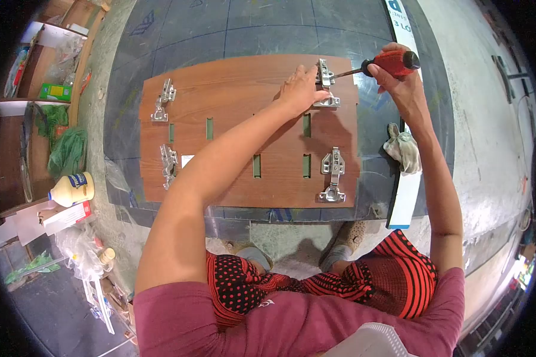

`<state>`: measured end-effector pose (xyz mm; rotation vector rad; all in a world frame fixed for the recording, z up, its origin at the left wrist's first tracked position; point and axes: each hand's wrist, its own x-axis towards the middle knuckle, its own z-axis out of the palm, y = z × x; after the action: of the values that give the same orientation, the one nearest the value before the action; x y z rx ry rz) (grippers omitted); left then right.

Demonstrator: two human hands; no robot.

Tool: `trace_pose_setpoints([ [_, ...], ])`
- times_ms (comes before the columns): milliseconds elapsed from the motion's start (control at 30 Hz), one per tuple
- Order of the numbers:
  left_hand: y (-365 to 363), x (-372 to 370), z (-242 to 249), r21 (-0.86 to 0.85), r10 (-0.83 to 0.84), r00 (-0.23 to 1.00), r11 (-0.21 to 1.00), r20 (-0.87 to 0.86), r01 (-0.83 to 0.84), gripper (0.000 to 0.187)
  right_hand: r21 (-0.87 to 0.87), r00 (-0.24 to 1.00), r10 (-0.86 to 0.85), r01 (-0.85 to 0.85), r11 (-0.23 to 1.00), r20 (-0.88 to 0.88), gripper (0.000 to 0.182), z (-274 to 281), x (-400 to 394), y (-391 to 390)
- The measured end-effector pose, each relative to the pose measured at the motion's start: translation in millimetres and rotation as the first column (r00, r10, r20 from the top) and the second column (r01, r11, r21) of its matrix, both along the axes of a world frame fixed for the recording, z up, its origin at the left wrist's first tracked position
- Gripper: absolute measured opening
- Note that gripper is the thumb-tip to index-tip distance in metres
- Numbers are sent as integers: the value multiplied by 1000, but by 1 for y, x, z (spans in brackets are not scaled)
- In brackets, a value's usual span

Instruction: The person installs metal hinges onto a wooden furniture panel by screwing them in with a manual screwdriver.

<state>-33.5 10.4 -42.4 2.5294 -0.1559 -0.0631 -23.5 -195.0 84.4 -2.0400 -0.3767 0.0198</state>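
A reddish-brown wooden board [232, 95] lies flat, with metal cabinet hinges near its corners. My left hand [299, 90] rests on the board, thumb and fingers against the side of the upper right hinge [326, 83]. My right hand [404, 89] grips the red and black handle of a screwdriver [393, 63]. Its shaft points left, with the tip at that same hinge. Below is the lower right hinge [333, 174]. On the left side are an upper hinge [163, 101] and a lower hinge [168, 165], the latter partly beside my forearm.
The board sits on a dark sheet [268, 35] with blue lines. To the right, a grey-white glove or cloth [402, 147] lies on a long white strip [404, 196]. A yellowish bottle [72, 188] and cluttered shelves [44, 101] stand at left.
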Motion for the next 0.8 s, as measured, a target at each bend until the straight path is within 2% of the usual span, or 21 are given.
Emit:
trace_pose_setpoints([
  [33, 0, 0, 1, -3, 0, 1000, 1000, -8, 0, 72, 1, 1000, 0, 0, 1000, 0, 50, -3, 2, -1],
  [100, 0, -1, 3, -12, -3, 1000, 1000, -14, 2, 72, 177, 977, 206, -211, 961, 47, 51, -9, 7, -6],
  [200, 0, -2, 5, -16, -2, 1000, 1000, -19, 2, 72, 118, 973, 230, -231, 966, 17, 50, -6, 7, -6],
  [233, 0, -2, 5, -11, -1, 1000, 1000, -18, 1, 72, 118, 973, 230, -230, 966, 16, 50, -4, 8, -6],
  [300, -1, -1, 3, -4, 7, 1000, 1000, -8, -7, 70, -127, 988, 13, -33, 991, -153, 53, -2, 12, -8],
  [333, -2, -1, 2, 2, 15, 1000, 1000, 3, -15, 68, -126, 988, 12, -31, 992, -152, 53, -3, 12, -9],
  [400, -1, -1, 1, 5, 13, 1000, 1000, 7, -14, 68, 210, 990, 92, -68, 975, -107, 52, -7, 11, -11],
  [433, -1, 0, 0, 8, 13, 1000, 1000, 10, -13, 69, 211, 990, 92, -68, 975, -106, 52, -6, 9, -10],
  [500, -1, 0, -2, 6, 12, 1000, 1000, 23, -12, 69, 484, 944, 242, -108, 868, -224, 43, -3, 3, -8],
  [533, -1, 0, -3, 4, 12, 999, 1000, 36, -12, 69, 483, 944, 240, -105, 869, -227, 43, -5, 4, -10],
  [600, -1, 0, -4, 2, 11, 999, 1000, 33, -12, 69, 220, 960, 212, -171, 960, -183, 60, -9, 10, -15],
  [633, -1, 0, -4, 2, 13, 999, 1000, 32, -13, 69, 220, 960, 213, -171, 960, -183, 60, -11, 15, -18],
  [700, -1, 0, -3, 11, 7, 1000, 1000, 20, -7, 72, 77, 948, 97, -78, 994, -303, 58, -11, 25, -22],
  [733, 0, 0, -3, 18, 1, 1000, 1000, 6, -1, 76, 78, 948, 100, -80, 994, -302, 58, -12, 23, -20],
  [800, 1, -1, -3, 18, 3, 1000, 1000, 16, -4, 76, 428, 964, 165, -62, 901, -209, 48, -14, 15, -14],
])
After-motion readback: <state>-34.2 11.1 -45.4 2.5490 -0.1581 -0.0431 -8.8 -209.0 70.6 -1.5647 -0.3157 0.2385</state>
